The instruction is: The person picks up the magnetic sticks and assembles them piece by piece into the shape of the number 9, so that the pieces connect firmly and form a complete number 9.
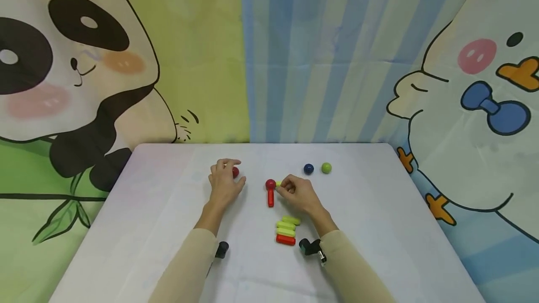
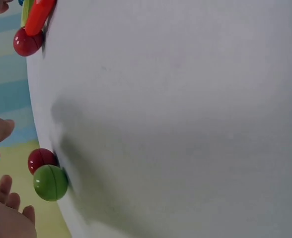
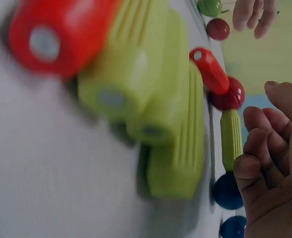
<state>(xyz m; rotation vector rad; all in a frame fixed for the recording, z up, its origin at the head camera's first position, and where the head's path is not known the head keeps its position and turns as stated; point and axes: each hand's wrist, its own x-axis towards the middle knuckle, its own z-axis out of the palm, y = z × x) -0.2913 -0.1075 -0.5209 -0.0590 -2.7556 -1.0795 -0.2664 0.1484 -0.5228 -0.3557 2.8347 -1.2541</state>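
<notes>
My left hand [image 1: 225,183] hovers with fingers spread beside a red ball [image 1: 236,172]; a green ball [image 2: 50,183] next to it is hidden from the head view. My right hand [image 1: 299,193], loosely curled with thumb and fingers apart, is at the joined pieces. There, a red ball [image 1: 271,184] joins a red rod [image 1: 271,198] and a yellow-green rod [image 3: 231,141]. A blue ball [image 3: 229,191] meets that rod's other end, behind my right hand in the head view. Whether my fingertips touch the rod is unclear.
Nearer me lie several yellow-green rods [image 1: 286,225] with a red rod [image 1: 286,240] alongside. A dark blue ball [image 1: 309,169] and a green ball [image 1: 326,168] sit toward the back right of the white table [image 1: 168,223]. A cartoon-printed curtain [image 1: 290,60] hangs behind.
</notes>
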